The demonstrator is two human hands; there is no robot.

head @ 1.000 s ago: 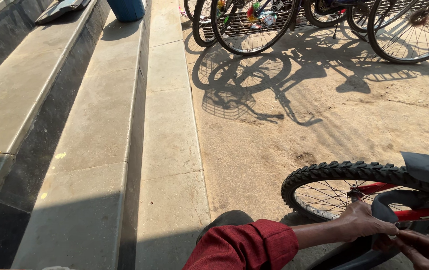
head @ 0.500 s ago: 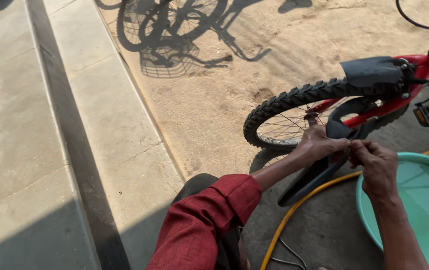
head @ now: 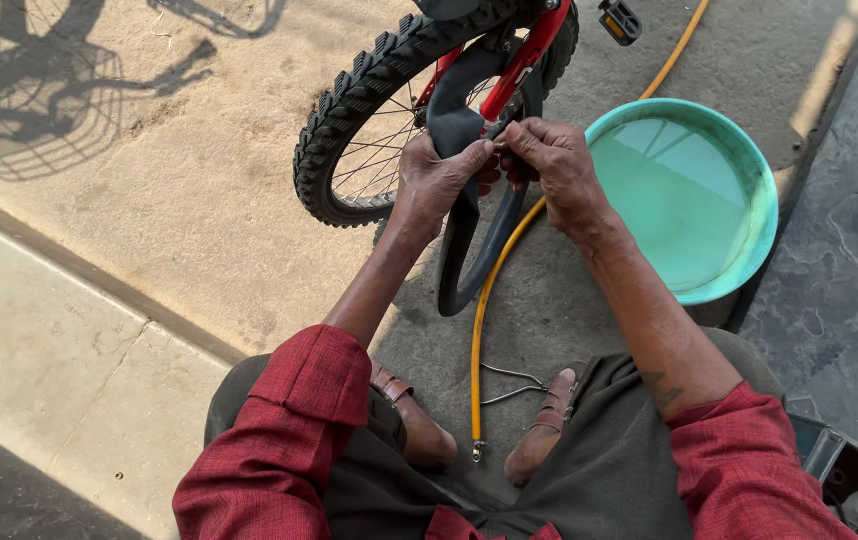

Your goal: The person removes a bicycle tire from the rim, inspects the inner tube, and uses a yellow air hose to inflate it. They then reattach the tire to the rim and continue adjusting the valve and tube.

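**Both hands on the tube, right by the wheel**

Looking straight down now: the left hand (head: 436, 178) is wrapped around the black tube (head: 461, 215), fingers closed over its upper part. The right hand (head: 549, 160) meets it from the other side, fingertips pinched tight on the same spot, the two hands touching each other. Both are narrow and closed on rubber, nothing loose about either grip.

The tube hangs from the hands in a long loop, its lower end sagging to the ground (head: 549, 320) between the person's knees and the wheel (head: 379, 110). Its top runs up past the red frame (head: 524, 55), just beside the knobby tyre. The wheel stands upright, spokes catching the sun, with a pedal (head: 619, 20) showing at the top edge.

To the right, a teal basin (head: 739, 250) full of water sits on the ground, near the right forearm but apart from it. A yellow hose (head: 476, 350) snakes from behind the basin, passes under the hands beside the tube, and ends at a metal fitting between the two brown sandals (head: 544, 425). A thin bent wire (head: 509, 385) lies just beside the hose. Red sleeves (head: 294, 440) are rolled up on both arms.
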